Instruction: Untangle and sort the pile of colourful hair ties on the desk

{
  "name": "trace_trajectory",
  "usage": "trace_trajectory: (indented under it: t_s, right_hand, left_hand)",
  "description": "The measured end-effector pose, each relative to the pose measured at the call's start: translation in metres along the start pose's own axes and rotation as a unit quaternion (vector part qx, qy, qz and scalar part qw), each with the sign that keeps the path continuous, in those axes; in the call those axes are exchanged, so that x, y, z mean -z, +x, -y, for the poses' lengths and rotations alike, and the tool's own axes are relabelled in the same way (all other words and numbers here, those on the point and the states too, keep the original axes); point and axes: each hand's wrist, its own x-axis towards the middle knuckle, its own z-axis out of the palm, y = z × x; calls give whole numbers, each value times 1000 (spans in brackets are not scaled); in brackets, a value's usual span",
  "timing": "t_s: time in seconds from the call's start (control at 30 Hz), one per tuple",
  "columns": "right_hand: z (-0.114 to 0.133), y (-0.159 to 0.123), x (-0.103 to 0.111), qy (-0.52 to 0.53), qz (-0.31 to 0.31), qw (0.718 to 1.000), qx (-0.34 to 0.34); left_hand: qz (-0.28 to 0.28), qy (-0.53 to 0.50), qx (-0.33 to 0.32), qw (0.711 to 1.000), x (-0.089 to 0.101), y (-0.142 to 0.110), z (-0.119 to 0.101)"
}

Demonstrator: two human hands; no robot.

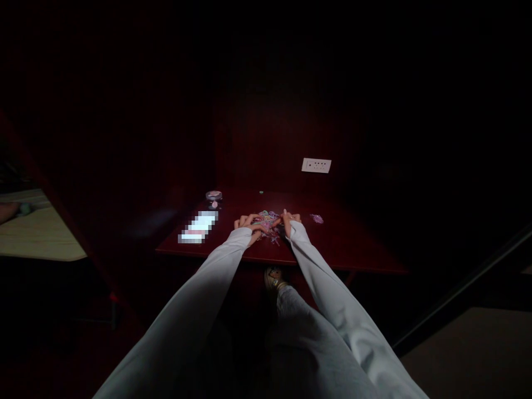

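A loose pile of small, thin, colourful elastic bands (270, 217) lies on the dark red table, mostly pink, purple and green. My left hand (249, 223) rests at the pile's left side, its fingers spread and the thumb reaching in among the bands. On the other side is my right hand (290, 220), one finger pointing forward and another digit stretched toward the pile, apart from each other. Both hands touch or nearly touch the bands; fine contact is too small to tell. A separate purple clump (316, 219) lies right of my right hand.
A small round lidded container (214, 199) stands at the table's back left. Before it lies a bright, pixelated rectangle (198, 227). One greenish ring (261, 192) lies toward the back. A white socket plate (316, 165) is on the back panel. At far left, a person's hand (8, 211) shows by a pale table.
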Motion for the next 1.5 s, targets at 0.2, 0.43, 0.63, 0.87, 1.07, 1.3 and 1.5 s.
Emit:
trace_trajectory:
  t_s: [0.2,0.43,0.63,0.87,1.07,1.3,1.5]
  right_hand:
    - [3,-1,-1,-18,29,999,26]
    - [5,-3,0,-53,59,996,40]
    - [6,-5,2,-107,83,989,62]
    - [6,-6,1,-160,90,981,69]
    - [-4,-4,-4,-129,86,983,97]
    - [-9,-2,-7,-121,88,983,104]
    - [-11,-1,-9,-119,85,983,110]
  left_hand:
    - [-12,-14,18,1000,-1,2,3]
    - [-4,-19,18,1000,2,4,6]
    - [2,-14,13,1000,3,2,5]
    - [6,-5,21,1000,3,2,3]
    - [7,12,20,1000,0,4,2]
    - [9,30,29,999,-6,9,7]
    - [13,24,22,999,-8,10,10]
